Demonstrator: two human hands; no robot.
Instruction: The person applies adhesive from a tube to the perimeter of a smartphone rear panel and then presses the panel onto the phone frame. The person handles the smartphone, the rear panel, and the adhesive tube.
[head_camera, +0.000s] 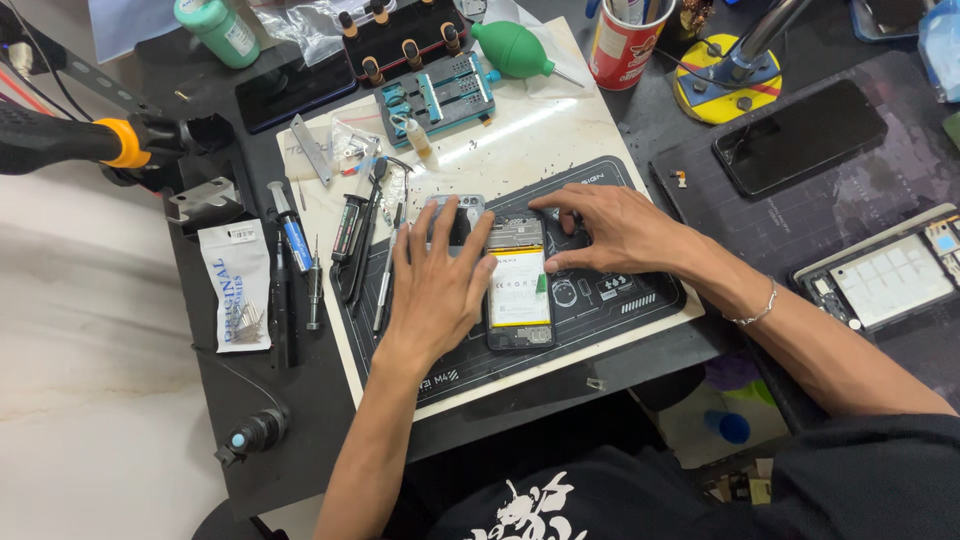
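Wearer: black printed shirt along the bottom edge of the frame; both forearms reach up toward the centre.
Phone: opened smartphone with its back cover off, yellow-and-white battery exposed (520, 290), lying at centre frame on the mat, between the two hands.
Mat: black rubber work mat with white printed outlines (600, 320), resting on a cream board on the dark counter (300, 440).
Left hand: left hand (440, 285), flat and palm down, fingers spread and extended; it rests on the mat with its fingertips over the phone's upper left corner and grips nothing.
Right hand: right hand (610, 230), palm down, fingers loosely spread; fingertips press at the phone's top edge, thumb touches its right side. A thin silver bracelet (757, 310) circles the wrist.
Left tools: row of slim screwdrivers and tweezers (355, 250) just left of the left hand; a white sachet of small screws (237, 290) farther left.
Right side: dark intact smartphone, screen up (798, 135), at upper right; a dismantled phone frame with white panel (895, 280) at the right edge.
Far row: teal metal clamping jig (437, 95), green rubber dust blower (512, 48), red cup of tools (622, 45) and green bottle (220, 30) along the top of the frame.
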